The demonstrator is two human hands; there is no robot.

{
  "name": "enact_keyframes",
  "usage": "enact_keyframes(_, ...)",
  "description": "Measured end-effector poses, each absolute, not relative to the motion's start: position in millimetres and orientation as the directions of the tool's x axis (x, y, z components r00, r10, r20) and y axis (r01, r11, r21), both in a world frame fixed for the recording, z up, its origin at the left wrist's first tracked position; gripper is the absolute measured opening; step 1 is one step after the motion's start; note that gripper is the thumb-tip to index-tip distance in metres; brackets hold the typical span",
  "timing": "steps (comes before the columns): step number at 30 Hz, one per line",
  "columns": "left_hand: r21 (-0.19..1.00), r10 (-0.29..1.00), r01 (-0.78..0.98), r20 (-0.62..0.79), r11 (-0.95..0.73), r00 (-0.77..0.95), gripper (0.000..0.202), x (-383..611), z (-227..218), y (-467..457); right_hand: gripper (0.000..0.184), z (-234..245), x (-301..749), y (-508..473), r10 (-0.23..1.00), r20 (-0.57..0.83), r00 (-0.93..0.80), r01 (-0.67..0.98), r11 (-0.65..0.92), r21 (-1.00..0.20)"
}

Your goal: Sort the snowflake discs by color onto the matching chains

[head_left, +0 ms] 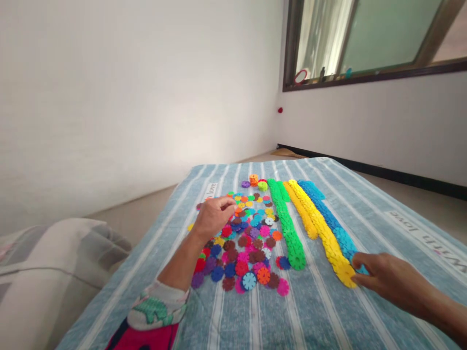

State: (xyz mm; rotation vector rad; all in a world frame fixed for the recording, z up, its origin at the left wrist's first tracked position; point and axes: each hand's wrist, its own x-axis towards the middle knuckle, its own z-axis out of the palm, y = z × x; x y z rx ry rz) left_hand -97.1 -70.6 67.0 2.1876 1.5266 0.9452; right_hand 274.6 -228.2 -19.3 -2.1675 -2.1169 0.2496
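Loose plastic notched discs (pixel 241 267) in many colours lie scattered over a striped cloth. My left hand (pixel 213 216) is above the left part of this scatter, its thumb and fingers pinched together; what they hold, if anything, is hidden. At the near end of the rows on the right, my right hand (pixel 381 277) curls its thumb and forefinger around a blue disc (pixel 362 269), its thumb close to the yellow row. Overlapping discs form a green row (pixel 286 226), a yellow row (pixel 328 238) with a shorter orange-yellow row (pixel 304 216) beside it, and a blue row (pixel 328 216).
Small stacks of orange discs (pixel 253 180), purple discs (pixel 245 184) and lime discs (pixel 262 185) stand at the far side. The striped cloth (pixel 146 296) covers the table. A grey-white draped fabric (pixel 54 277) is at left, and walls rise behind.
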Motion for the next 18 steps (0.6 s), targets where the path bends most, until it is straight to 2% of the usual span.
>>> enact_keyframes(6, 0.537, 0.952, 0.801, 0.279, -0.264, 0.127, 0.027, -124.2, 65.6, -54.8, 0.021, -9.5, 253.4, -220.0, 0.999, -0.041, -0.036, 0.973, 0.026, -0.231)
enact_keyframes(8, 0.463, 0.965, 0.852, 0.199, -0.245, 0.169, 0.023, -129.1, 63.5, -52.5, 0.018, -2.3, 230.6, -213.7, 0.995, -0.03, -0.09, 0.966, 0.08, -0.244)
enact_keyframes(11, 0.31, 0.959, 0.912, -0.001, -0.268, 0.282, 0.017, -133.7, 60.3, -53.6, 0.017, 6.2, 187.2, -205.3, 0.971, 0.032, -0.235, 0.937, 0.235, -0.259)
enact_keyframes(14, 0.254, 0.931, 0.932, -0.189, -0.261, 0.312, 0.013, -134.3, 57.1, -58.5, 0.02, 6.3, 144.9, -200.8, 0.903, 0.052, -0.427, 0.862, 0.424, -0.277)
enact_keyframes(18, 0.197, 0.925, 0.953, -0.259, -0.232, 0.279, 0.011, -127.6, 52.8, -64.4, 0.022, -14.7, 110.0, -199.9, 0.822, 0.086, -0.564, 0.759, 0.556, -0.338)
